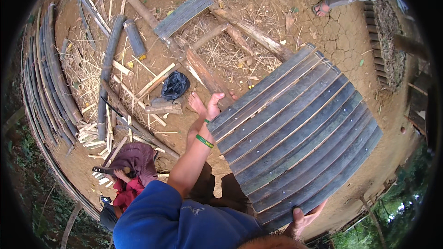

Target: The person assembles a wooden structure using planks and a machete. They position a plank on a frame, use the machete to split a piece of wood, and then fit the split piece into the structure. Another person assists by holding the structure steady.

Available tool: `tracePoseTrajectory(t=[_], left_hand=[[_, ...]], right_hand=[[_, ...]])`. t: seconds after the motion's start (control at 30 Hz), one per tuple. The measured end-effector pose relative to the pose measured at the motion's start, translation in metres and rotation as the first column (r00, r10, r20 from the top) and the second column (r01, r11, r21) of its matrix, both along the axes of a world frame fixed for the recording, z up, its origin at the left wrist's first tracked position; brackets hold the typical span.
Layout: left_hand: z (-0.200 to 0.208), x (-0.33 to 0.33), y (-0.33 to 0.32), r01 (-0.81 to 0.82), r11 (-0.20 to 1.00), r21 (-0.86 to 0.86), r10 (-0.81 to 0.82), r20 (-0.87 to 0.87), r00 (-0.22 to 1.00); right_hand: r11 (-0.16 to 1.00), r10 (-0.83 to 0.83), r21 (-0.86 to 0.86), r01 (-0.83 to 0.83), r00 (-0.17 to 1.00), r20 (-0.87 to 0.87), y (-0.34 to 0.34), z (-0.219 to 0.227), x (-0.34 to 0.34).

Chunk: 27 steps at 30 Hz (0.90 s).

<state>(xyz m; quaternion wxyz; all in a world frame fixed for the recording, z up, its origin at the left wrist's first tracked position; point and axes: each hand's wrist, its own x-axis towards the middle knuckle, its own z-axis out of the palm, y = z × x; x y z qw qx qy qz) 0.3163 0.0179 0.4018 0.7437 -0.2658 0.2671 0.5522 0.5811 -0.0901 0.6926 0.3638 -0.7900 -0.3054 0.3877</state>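
Gripped in both hands, dark slatted panel sat at 4 o'clock of frame centre: left hand grasped its 9 o'clock corner, fingers partly hidden, right hand clasped its 6 o'clock edge, thumb on top. Black plastic bag lay on the ground at 10 o'clock, long poles bunched near 9 o'clock.
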Motion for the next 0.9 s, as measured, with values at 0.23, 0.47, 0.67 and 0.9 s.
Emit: tracePoseTrajectory(t=[0.23, 0.47, 0.67, 0.9], left_hand=[[0.017, -0.031, -0.004, -0.042, 0.998, 0.054, 0.037, 0.094, 0.995], [0.002, -0.052, -0.005, -0.025, 1.000, -0.018, 0.026, 0.062, 0.998], [0.025, -0.062, 0.004, 0.000, 0.997, -0.083, 0.008, 0.093, 0.996], [0.018, -0.070, 0.007, 0.096, 0.993, -0.068, -0.088, 0.114, 0.990]], right_hand=[[0.997, 0.081, -0.006, -0.081, 0.996, 0.025, 0.003, 0.030, -0.042], [0.997, 0.082, -0.017, -0.081, 0.996, 0.026, 0.005, 0.022, -0.071], [0.999, 0.042, -0.023, -0.040, 0.995, 0.090, 0.003, 0.027, -0.082], [0.998, 0.064, 0.024, -0.066, 0.995, 0.073, 0.006, 0.013, -0.075]])
